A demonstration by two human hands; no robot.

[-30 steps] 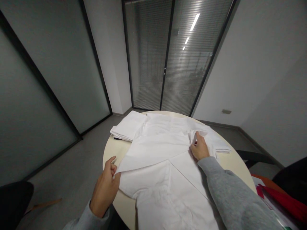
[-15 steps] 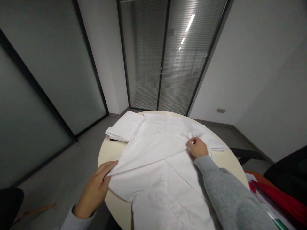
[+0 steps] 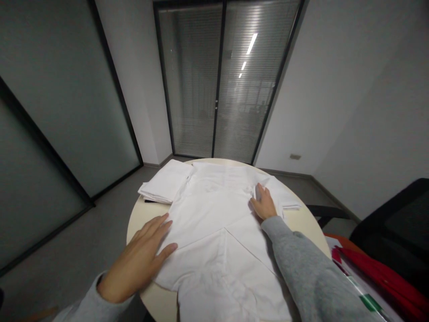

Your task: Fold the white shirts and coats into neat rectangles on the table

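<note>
A white shirt-like garment (image 3: 211, 205) is spread over a round cream table (image 3: 139, 219), partly folded across itself, with its near end reaching the table's front edge. At its left border my left hand (image 3: 142, 255) lies with fingers spread, the fingertips and thumb resting on the fabric. My right hand (image 3: 264, 203) is palm-down on the right side of the garment, its fingers stretched forward beside some creases. Neither hand grips the fabric. Left of the garment lies a folded white cloth (image 3: 167, 179) in several layers, with a dark edge showing underneath.
A black chair (image 3: 395, 223) stands at the right, with its armrest close to the table. Red fabric (image 3: 378, 273) and papers lie by the chair. Glass doors with blinds (image 3: 194, 89) are behind the table, and a frosted partition (image 3: 60, 67) is at the left.
My left hand has let go of the garment's folded edge and now lies spread on it. The fingers of my right hand have opened from a pinch, and the fabric lies flatter.
</note>
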